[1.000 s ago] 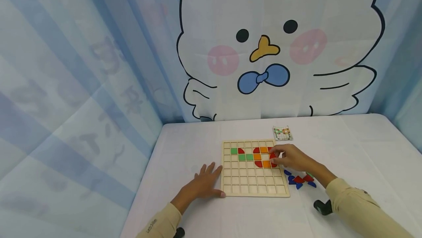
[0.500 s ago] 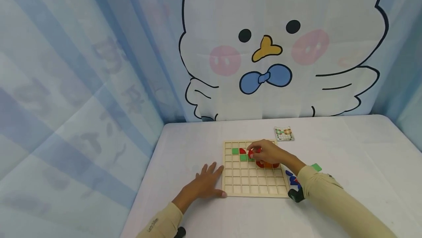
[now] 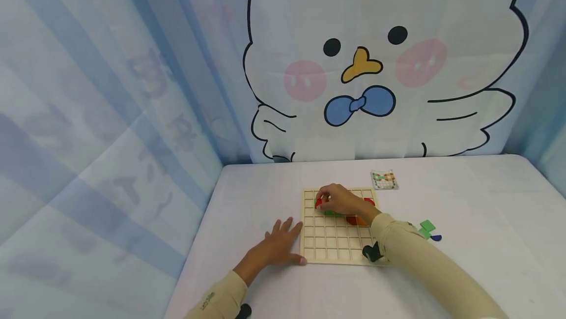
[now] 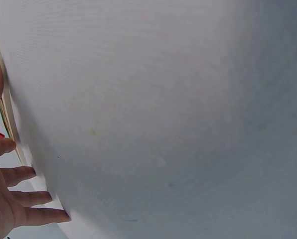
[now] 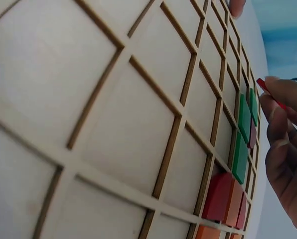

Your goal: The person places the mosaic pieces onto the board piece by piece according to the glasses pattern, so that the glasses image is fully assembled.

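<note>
A wooden grid board (image 3: pixel 325 243) lies on the white table. My right hand (image 3: pixel 338 199) is over its upper left part and pinches a thin red piece (image 5: pixel 262 85) between thumb and fingers, held just above the grid. Near those fingers, green squares (image 5: pixel 244 117) fill several cells, with red pieces (image 5: pixel 218 196) and orange squares (image 5: pixel 233 201) further along. My right forearm hides part of the filled cells in the head view. My left hand (image 3: pixel 277 246) rests flat beside the board, fingers spread, with thumb and index fingertip at its left edge.
A small pattern card (image 3: pixel 384 180) lies behind the board's top right corner. Loose green squares (image 3: pixel 427 225) and a blue piece (image 3: pixel 436 238) lie right of the board, other loose pieces being hidden by my right sleeve. A printed curtain (image 3: pixel 283 127) hangs behind the table.
My right hand has moved left across the board, from the red and orange pieces on its right to the upper left cells, carrying a red piece. My left hand stays at the edge.
</note>
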### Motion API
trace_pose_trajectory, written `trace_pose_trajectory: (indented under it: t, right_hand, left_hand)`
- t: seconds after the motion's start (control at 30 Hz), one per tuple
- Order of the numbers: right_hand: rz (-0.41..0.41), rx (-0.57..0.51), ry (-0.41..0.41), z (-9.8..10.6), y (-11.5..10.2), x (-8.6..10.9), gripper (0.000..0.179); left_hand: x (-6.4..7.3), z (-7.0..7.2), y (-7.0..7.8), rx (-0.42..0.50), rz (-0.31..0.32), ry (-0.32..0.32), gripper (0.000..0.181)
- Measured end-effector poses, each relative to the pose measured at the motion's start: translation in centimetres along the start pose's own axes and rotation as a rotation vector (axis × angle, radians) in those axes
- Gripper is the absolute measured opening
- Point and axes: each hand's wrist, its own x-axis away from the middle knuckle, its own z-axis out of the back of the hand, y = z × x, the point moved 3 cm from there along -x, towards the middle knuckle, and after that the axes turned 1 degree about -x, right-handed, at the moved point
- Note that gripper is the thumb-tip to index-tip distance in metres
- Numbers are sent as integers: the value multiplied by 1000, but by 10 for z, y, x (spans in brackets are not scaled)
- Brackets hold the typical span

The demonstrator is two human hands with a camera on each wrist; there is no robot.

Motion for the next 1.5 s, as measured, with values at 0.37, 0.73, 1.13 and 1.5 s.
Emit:
trace_pose_trajectory:
  t: [0.37, 0.73, 1.13, 1.5]
  right_hand:
    - [-31, 228, 95, -17, -1, -22, 17]
    - [-24, 321, 66, -16, -10, -24, 20]
    - [-71, 352, 27, -14, -4, -26, 17]
    - [18, 261, -46, 0, -11, -5, 27]
  left_hand:
    - [5, 6, 5, 16, -11, -4, 99]
    - [4, 5, 3, 4, -18, 5, 99]
    - [1, 3, 2, 9, -9, -5, 100]
    - [2, 3, 3, 6, -2, 1, 100]
